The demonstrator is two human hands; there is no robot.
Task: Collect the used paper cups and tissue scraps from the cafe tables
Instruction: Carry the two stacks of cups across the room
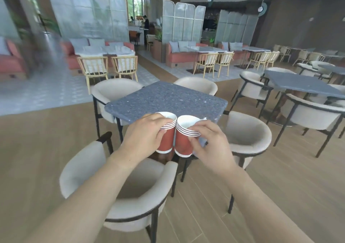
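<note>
Red left cup stack (166, 140): your left hand (145, 132) curls round its upper wall. Right cup stack (183, 144): your right hand (210, 145) pinches it at the rim. Both are held in the air at the near edge of the speckled grey table (168, 97), side by side, rims touching, axes near upright, mouths up. Judgement: nesting them needs one lifted above the other

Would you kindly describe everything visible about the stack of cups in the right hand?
The right stack of cups is several nested red paper cups with white rims and a white base band, white inside. The right hand grips it at the rims, roughly upright, near the table, touching the left stack.
</note>
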